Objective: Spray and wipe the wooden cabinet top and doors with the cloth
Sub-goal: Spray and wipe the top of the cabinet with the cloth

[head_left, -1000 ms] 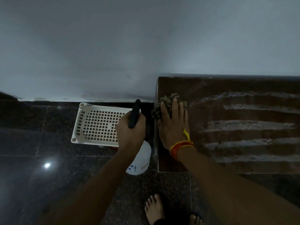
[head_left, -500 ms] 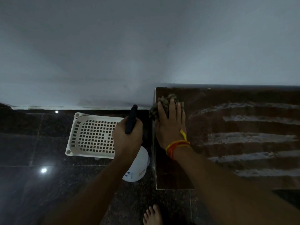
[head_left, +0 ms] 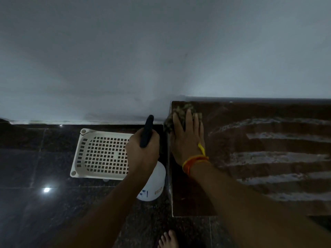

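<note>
The dark wooden cabinet top (head_left: 268,203) fills the right side, streaked with pale wet stripes. My right hand (head_left: 188,140) lies flat on a nubby grey-brown cloth (head_left: 180,112) at the top's far left corner, fingers spread over it; an orange and yellow thread band circles the wrist. My left hand (head_left: 143,153) hangs just left of the cabinet edge, closed around the black trigger head of a white spray bottle (head_left: 154,187) whose body points down toward the floor. The cabinet doors are out of sight.
A white perforated plastic basket (head_left: 102,154) lies on the dark polished stone floor (head_left: 35,203) left of the cabinet, against the pale wall (head_left: 161,51). My bare foot (head_left: 168,239) shows at the bottom edge.
My right hand has pushed the cloth away from me along the left edge, up to the far corner. The left hand keeps the bottle beside the cabinet. The view has tilted upward.
</note>
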Demonstrator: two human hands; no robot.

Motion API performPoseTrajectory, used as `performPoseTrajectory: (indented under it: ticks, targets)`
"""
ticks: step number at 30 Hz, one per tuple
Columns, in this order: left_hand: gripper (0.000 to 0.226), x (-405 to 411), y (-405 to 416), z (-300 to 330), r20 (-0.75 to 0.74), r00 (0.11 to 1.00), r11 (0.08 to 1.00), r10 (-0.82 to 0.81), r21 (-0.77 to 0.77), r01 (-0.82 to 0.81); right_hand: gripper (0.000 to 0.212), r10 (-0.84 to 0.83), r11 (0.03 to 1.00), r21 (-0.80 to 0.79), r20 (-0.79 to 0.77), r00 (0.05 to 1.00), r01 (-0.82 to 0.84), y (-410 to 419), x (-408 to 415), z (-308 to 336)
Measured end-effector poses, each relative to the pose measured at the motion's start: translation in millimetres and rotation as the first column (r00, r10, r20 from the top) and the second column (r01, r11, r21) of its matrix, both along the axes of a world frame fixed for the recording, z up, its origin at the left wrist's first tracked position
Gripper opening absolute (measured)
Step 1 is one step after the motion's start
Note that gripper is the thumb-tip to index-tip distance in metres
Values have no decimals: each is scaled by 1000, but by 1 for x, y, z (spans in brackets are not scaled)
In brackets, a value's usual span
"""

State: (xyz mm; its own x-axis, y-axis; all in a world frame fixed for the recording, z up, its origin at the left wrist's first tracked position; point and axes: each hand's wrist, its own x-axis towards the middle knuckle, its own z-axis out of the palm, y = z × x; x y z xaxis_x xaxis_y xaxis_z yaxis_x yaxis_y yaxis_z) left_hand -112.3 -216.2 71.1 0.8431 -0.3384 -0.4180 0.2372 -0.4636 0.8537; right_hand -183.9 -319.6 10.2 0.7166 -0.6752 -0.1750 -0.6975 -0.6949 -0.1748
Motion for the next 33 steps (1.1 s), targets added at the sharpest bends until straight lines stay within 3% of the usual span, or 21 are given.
performPoseTrajectory:
  ticks: [4, 12, 20, 27, 33]
  targets:
    - [19, 2, -6, -2, 10, 1000, 1000, 1, -5, -1, 58, 7, 1000, 10, 13, 1000, -7, -27, 28, -1]
    - [23, 8, -15, 8, 37, 999, 1000, 25, -4, -25, 59, 5, 1000, 15, 19, 1000, -5, 16, -21, 1]
    - [23, 2, -10, 4, 44, 999, 1000, 14, -9, -14, 57, -7, 1000, -7, 36, 999, 7, -27, 20, -1]
    - [19, -6, -5, 9, 42, 999, 999, 20, -32, -19, 56, 8, 1000, -3, 61, 998, -8, 15, -31, 1]
    - [18, -8, -6, 10, 96, 995, 998, -28, -46, 33, 55, -17, 1000, -9, 60, 998, 18, -40, 6, -2]
